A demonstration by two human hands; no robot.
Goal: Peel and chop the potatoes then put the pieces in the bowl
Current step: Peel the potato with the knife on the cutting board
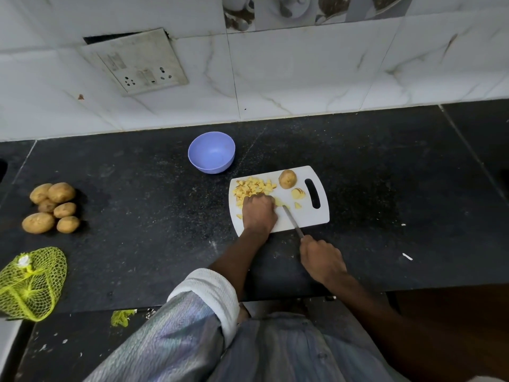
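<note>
Low in the frame, right of centre, my right hand [322, 259] grips the knife [292, 220] by its handle, blade angled up-left onto the white cutting board [316, 216]. My left hand [259, 213], fingers curled, presses a potato piece [278, 201] at the blade's tip. Beyond lie the chopped pieces [253, 188] and an unpeeled half potato [287, 179]. Farther, above left, sits the blue bowl [211, 151]. Whole potatoes [52, 206] lie at far left.
</note>
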